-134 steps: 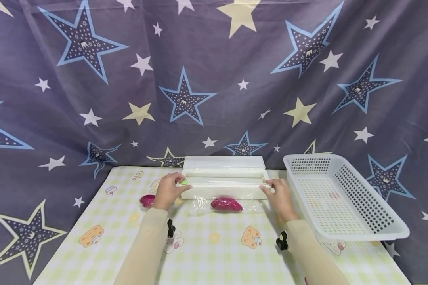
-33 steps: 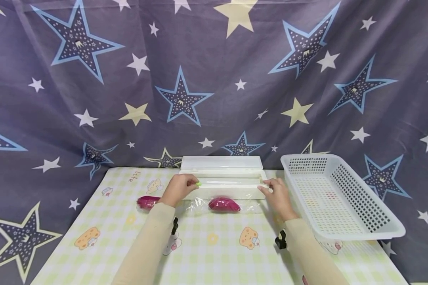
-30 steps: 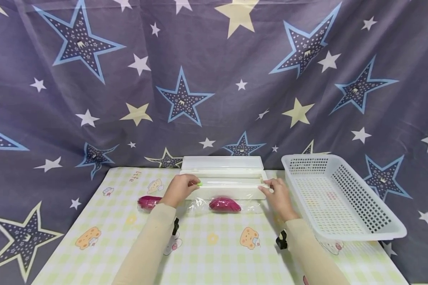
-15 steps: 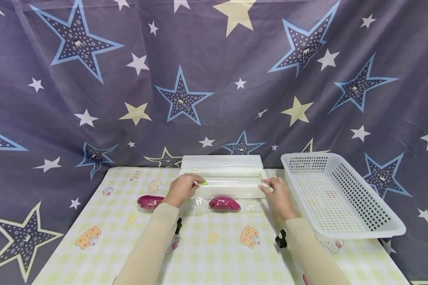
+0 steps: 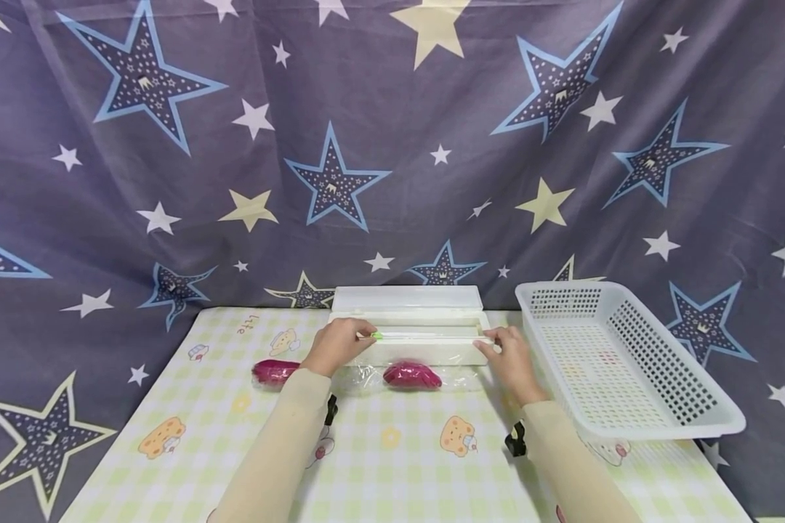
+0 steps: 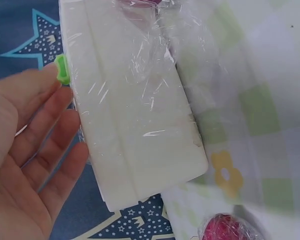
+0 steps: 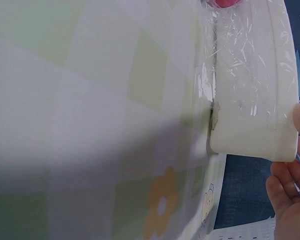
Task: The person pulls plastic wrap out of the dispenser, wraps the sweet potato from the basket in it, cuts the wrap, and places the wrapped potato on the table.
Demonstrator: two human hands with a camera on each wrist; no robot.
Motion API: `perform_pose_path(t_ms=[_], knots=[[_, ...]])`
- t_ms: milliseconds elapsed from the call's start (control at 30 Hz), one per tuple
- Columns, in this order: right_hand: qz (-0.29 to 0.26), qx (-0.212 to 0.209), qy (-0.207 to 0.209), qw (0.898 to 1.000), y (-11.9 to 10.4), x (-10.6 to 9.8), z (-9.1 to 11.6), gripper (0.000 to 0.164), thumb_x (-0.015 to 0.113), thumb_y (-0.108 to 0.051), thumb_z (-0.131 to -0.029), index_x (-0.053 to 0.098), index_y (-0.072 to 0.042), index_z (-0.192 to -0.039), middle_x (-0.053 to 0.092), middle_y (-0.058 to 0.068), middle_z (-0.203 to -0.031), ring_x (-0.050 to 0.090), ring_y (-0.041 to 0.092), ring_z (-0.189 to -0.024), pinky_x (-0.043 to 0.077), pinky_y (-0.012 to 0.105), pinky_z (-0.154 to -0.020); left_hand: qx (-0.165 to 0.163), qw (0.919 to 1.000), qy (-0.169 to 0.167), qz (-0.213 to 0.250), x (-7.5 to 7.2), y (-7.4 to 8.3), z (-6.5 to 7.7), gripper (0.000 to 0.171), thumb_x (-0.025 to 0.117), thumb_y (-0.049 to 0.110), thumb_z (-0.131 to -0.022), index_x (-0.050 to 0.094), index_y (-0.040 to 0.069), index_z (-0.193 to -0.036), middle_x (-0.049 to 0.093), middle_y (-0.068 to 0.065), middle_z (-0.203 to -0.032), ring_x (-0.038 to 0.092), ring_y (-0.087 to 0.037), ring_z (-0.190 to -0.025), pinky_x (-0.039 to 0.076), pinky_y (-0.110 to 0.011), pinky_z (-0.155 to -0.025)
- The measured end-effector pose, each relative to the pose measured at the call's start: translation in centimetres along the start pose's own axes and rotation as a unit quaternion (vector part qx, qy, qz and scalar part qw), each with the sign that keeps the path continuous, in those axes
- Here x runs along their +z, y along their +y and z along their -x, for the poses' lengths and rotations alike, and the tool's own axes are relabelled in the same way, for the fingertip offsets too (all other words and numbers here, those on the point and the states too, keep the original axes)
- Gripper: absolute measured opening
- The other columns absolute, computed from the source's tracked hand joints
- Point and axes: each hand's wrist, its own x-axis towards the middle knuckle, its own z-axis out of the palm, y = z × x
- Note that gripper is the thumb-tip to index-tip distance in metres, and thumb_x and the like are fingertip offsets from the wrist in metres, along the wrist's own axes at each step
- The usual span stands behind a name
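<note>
A white cling film dispenser box point(image 5: 425, 353) stands at the table's back with its lid point(image 5: 407, 298) raised. My left hand point(image 5: 337, 344) pinches the small green slide cutter point(image 6: 63, 69) on the box's front top edge, left of its middle. At the box's right end, my right hand point(image 5: 512, 360) grips the corner between thumb and fingers. Clear film point(image 6: 152, 107) hangs over the front wall and onto the table. On it, in front of the box, lies an oblong magenta item point(image 5: 412, 375).
Another magenta item point(image 5: 273, 372), wrapped in film, lies left of the box, partly behind my left forearm. A white perforated plastic basket point(image 5: 680, 363) stands at the right. The checked tablecloth point(image 5: 392, 472) covers the table, and a starry curtain point(image 5: 392, 145) hangs behind.
My left hand has slid the green cutter rightward along the box's edge, from its left end towards the middle. The right hand holds the same corner throughout.
</note>
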Motion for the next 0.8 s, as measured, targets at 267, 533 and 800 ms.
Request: perform_pose_path(t_ms=[267, 533, 800], knots=[[0.015, -0.019, 0.000, 1.000, -0.06, 0.06, 0.01, 0.044, 0.077, -0.023, -0.090, 0.067, 0.001, -0.125, 0.053, 0.012, -0.097, 0.053, 0.027, -0.089, 0.048, 0.040, -0.078, -0.011, 0.9998, 0.009, -0.010, 0.12, -0.07, -0.33, 0.010, 0.075, 0.024, -0.092, 0.080, 0.027, -0.100, 0.075, 0.008, -0.095, 0.069, -0.015, -0.086, 0.056, -0.041, -0.075], [0.019, -0.018, -0.002, 1.000, -0.01, 0.00, 0.02, 0.047, 0.077, -0.024, -0.091, 0.065, 0.002, -0.128, 0.052, 0.012, -0.096, 0.051, 0.025, -0.086, 0.046, 0.038, -0.075, 0.008, 0.9996, 0.024, -0.012, 0.17, 0.38, -0.45, 0.009, 0.077, 0.018, -0.090, 0.081, 0.022, -0.097, 0.076, 0.004, -0.097, 0.070, -0.019, -0.093, 0.056, -0.041, -0.084], [0.020, 0.001, -0.012, 1.000, -0.14, -0.20, 0.10, 0.048, 0.076, -0.026, -0.092, 0.064, 0.000, -0.131, 0.051, 0.013, -0.098, 0.051, 0.027, -0.085, 0.047, 0.038, -0.076, 0.044, 0.9984, 0.035, -0.009, 0.64, 0.50, -0.76, 0.009, 0.077, 0.011, -0.089, 0.081, 0.015, -0.095, 0.076, 0.000, -0.096, 0.071, -0.020, -0.093, 0.055, -0.038, -0.089]])
